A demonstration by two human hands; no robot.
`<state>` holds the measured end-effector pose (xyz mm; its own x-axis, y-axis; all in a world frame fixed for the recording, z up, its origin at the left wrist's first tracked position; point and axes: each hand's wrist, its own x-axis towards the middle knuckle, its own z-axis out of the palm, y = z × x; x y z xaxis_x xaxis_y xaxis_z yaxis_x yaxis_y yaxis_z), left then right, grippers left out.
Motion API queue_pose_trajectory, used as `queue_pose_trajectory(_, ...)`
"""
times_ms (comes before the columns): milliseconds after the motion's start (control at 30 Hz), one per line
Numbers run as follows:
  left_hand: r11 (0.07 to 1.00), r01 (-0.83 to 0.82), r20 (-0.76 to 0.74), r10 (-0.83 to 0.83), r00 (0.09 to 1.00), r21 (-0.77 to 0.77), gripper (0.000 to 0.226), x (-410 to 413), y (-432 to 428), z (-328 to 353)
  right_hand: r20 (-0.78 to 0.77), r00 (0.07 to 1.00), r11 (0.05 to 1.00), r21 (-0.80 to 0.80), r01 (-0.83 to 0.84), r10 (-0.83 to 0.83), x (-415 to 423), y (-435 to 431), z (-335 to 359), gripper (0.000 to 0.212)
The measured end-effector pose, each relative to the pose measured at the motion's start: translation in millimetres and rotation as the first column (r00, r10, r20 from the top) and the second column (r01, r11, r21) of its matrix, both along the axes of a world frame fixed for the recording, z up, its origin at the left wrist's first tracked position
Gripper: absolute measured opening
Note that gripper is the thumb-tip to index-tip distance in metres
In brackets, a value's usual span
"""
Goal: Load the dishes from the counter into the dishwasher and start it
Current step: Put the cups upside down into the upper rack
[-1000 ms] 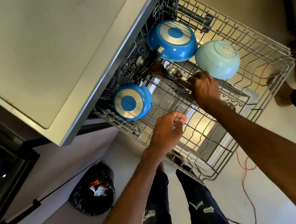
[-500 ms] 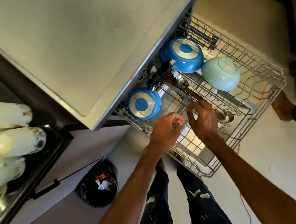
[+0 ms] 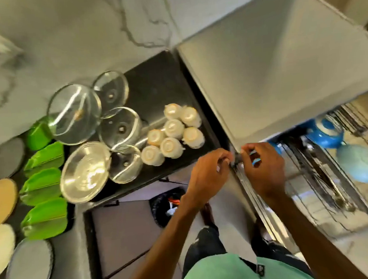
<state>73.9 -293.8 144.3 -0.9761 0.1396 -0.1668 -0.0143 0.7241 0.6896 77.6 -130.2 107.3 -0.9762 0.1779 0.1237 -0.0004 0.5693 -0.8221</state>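
My left hand (image 3: pixel 209 174) and my right hand (image 3: pixel 263 168) hover close together at the front corner of the dishwasher's grey top (image 3: pixel 271 67), fingers loosely curled, nothing seen in them. To their right the pulled-out wire rack (image 3: pixel 358 212) holds a blue pan (image 3: pixel 326 133), a light blue bowl (image 3: pixel 359 164) and long steel utensils (image 3: pixel 335 194), all blurred. On the black counter (image 3: pixel 164 84) to the left stand several upturned white cups (image 3: pixel 171 133), several glass lids (image 3: pixel 74 114), a steel bowl (image 3: pixel 85 171), green containers (image 3: pixel 42 186) and round plates (image 3: pixel 1 202).
A black rubbish bag (image 3: pixel 165 203) sits on the floor below the counter's edge, just left of my legs. The wall behind the counter is marbled white (image 3: pixel 62 28). Grey cabinet fronts (image 3: pixel 124 230) lie beneath the counter.
My view has swung left from the rack to the counter. Both hands have come out of the rack and now sit at the dishwasher's front corner, the right one off the utensils.
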Motion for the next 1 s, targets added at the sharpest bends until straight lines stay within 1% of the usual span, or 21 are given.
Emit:
queue_pose_trajectory(100,0.988,-0.154,-0.059,0.155,0.986,0.019,0.018,3.3,-67.9,16.9,-0.034,0.991,0.991,-0.018,-0.132,0.131,-16.1,-58.8,23.7,0.011)
queue_pose_trajectory(167,0.966,-0.255,-0.092,0.258,0.962,0.045,0.017,4.0,-114.3,22.9,-0.036,0.982,0.982,-0.026,-0.186,0.185,-28.6,-98.8,32.9,0.012)
queue_pose_trajectory(267,0.944,-0.328,-0.122,0.33,0.936,0.038,0.015,-0.1,-174.4,29.7,-0.01,0.985,0.985,0.003,-0.175,0.175,-52.8,-144.2,32.3,0.019)
queue_pose_trajectory(333,0.938,-0.345,-0.112,0.348,0.931,0.041,0.014,-7.9,-208.3,30.9,0.034,0.986,0.984,0.069,-0.165,0.163,-72.8,-165.5,24.9,0.028)
queue_pose_trajectory(400,0.946,-0.325,-0.102,0.324,0.941,0.012,0.015,-19.1,-229.6,26.9,0.125,0.977,0.966,0.175,-0.191,0.171,-87.3,-172.8,14.8,0.043)
queue_pose_trajectory(433,0.955,-0.296,-0.101,0.293,0.951,-0.013,0.019,-25.2,-237.0,23.4,0.185,0.967,0.95,0.225,-0.216,0.177,-90.9,-174.5,7.6,0.051)
queue_pose_trajectory(500,0.977,-0.207,-0.068,0.203,0.977,-0.052,0.032,-36.0,-242.0,14.3,0.31,0.935,0.923,0.28,-0.263,0.172,-89.1,-174.0,-6.6,0.067)
queue_pose_trajectory(567,0.987,-0.128,-0.028,0.126,0.992,-0.095,0.046,-48.5,-238.0,9.3,0.371,0.915,0.914,0.296,-0.277,0.157,-85.5,-173.0,-18.8,0.078)
queue_pose_trajectory(700,0.978,-0.03,0.046,0.04,0.998,-0.205,0.065,-73.8,-226.9,-4.6,0.371,0.921,0.927,0.29,-0.237,0.12,-86.8,-179.9,-28.6,0.074)
queue_pose_trajectory(767,0.974,-0.01,0.089,0.031,0.996,-0.226,0.07,-84.0,-222.1,-11.6,0.33,0.935,0.94,0.262,-0.219,0.126,-85.4,-182.0,-29.2,0.067)
queue_pose_trajectory(833,0.968,-0.005,0.116,0.035,0.993,-0.25,0.07,-94.0,-216.8,-17.0,0.3,0.946,0.956,0.219,-0.197,0.126,-84.1,-179.9,-27.7,0.06)
queue_pose_trajectory(933,0.952,-0.005,0.158,0.055,0.986,-0.306,0.062,-105.4,-212.4,-20.2,0.252,0.958,0.97,0.166,-0.18,0.135,-80.2,-171.9,-24.4,0.061)
queue_pose_trajectory(1000,0.939,0.024,0.195,0.046,0.98,-0.343,0.063,-110.6,-210.6,-21.8,0.238,0.963,0.975,0.149,-0.166,0.127,-77.4,-165.5,-19.3,0.062)
